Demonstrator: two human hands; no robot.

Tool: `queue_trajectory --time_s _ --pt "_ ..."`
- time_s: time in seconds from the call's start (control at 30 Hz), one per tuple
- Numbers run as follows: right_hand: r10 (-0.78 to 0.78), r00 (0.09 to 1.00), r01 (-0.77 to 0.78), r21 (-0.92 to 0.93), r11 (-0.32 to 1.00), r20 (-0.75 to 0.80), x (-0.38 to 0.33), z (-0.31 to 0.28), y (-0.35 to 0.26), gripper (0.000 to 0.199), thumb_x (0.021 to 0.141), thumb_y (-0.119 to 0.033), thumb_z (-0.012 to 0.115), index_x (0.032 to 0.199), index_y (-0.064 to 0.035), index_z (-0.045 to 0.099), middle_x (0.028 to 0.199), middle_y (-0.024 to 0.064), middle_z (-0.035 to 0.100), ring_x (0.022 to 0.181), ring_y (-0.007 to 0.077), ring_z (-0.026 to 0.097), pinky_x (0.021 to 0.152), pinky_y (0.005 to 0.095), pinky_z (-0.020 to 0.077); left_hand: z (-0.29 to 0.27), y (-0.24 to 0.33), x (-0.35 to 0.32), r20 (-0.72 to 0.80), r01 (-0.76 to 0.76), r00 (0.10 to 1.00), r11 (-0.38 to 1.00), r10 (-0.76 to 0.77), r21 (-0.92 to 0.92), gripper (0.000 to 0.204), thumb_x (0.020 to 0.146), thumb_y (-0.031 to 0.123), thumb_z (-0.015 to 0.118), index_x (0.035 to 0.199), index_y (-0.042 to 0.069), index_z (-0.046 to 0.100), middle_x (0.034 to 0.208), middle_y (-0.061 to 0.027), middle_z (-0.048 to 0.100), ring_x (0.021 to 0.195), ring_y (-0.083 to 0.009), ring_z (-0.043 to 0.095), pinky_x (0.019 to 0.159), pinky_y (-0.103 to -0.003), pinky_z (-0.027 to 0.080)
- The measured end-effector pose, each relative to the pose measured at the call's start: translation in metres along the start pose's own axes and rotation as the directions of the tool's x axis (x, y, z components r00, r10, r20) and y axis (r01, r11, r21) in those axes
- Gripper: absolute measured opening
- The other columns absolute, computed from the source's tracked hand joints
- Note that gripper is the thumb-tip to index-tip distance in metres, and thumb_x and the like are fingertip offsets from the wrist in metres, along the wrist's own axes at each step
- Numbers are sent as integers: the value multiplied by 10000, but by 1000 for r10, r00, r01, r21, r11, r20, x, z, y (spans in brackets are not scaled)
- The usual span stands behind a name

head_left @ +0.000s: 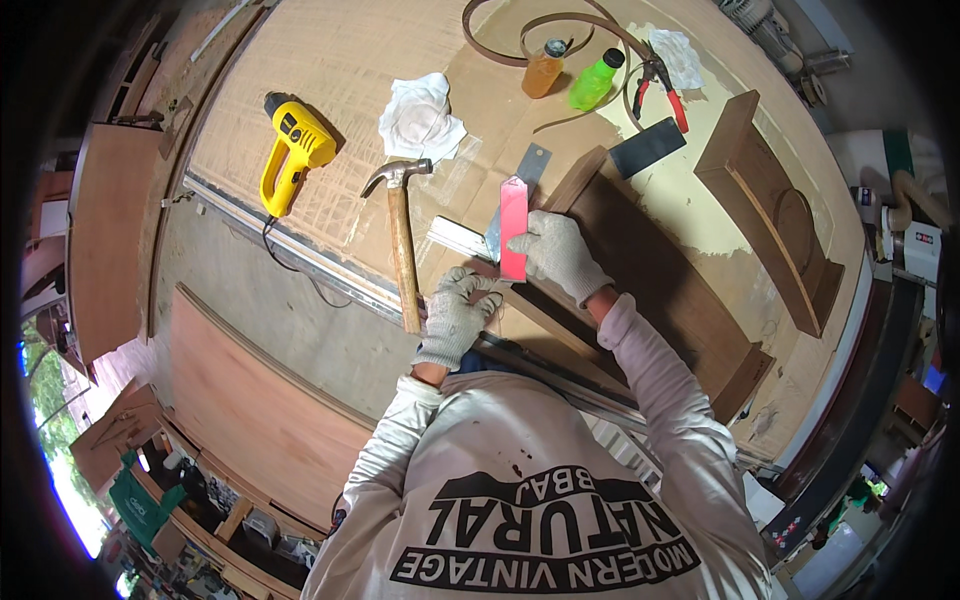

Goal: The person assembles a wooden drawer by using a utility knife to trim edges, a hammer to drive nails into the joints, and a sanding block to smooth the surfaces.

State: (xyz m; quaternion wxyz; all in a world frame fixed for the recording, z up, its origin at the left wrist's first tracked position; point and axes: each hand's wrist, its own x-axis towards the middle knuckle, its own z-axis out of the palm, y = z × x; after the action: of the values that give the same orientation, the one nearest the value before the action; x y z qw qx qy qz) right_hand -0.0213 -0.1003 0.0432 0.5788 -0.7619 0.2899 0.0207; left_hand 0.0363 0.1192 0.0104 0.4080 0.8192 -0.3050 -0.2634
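Observation:
My right hand (562,252), in a pale knit glove, is closed on a flat pink-red strip (513,222) held upright over the near edge of the table. My left hand (455,318), gloved alike, is pinched near the strip's lower end; whatever its fingertips hold is too small to make out. Just behind the strip lie a white bar (458,237) and a grey metal plate (533,168) with a hole. A brown wooden box-like piece (660,270) extends beside my right hand. Left of the strip rests a claw hammer (401,235), its handle end close to my left hand.
A yellow heat gun (298,150), a crumpled white cloth (420,115), an orange bottle (543,70), a green bottle (597,80), red-handled pliers (655,85), brown edging strip (490,45) and a black block (647,147) lie on the table. Another wooden piece (770,210) stands at right.

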Motion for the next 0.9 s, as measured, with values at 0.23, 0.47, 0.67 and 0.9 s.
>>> queue_trajectory --time_s 0.23,0.47,0.67,0.9 --pt "-55 991 64 -77 995 124 14 -2 17 129 962 -100 688 1012 17 708 678 47 631 546 96 593 507 285 483 5 7 1 81 203 979 912 -186 -357 224 798 -43 769 1018 -19 741 1009 -121 647 938 -291 659 846 -360 538" --pt "-67 982 65 19 998 174 13 -6 8 115 979 -106 667 1006 -3 711 693 37 643 549 95 600 504 282 482 15 -3 -4 -47 13 999 981 -22 -193 234 792 -78 761 1021 -40 736 1026 -113 649 958 -263 674 861 -332 549" --pt "36 963 -99 229 968 267 6 -1 8 120 983 -113 661 1019 -8 708 698 14 640 548 90 589 514 269 469 22 -15 -5 -118 -57 992 987 40 -147 219 804 20 783 1020 -6 763 1021 -142 685 987 -311 678 875 -372 555" --pt "156 987 -158 463 872 42 -20 -66 -4 91 970 -122 707 953 -39 677 700 9 637 563 82 574 541 253 471 -3 12 -5 -297 -198 940 978 169 -72 330 805 60 835 1123 34 751 1103 -152 658 1039 -341 657 921 -414 536"
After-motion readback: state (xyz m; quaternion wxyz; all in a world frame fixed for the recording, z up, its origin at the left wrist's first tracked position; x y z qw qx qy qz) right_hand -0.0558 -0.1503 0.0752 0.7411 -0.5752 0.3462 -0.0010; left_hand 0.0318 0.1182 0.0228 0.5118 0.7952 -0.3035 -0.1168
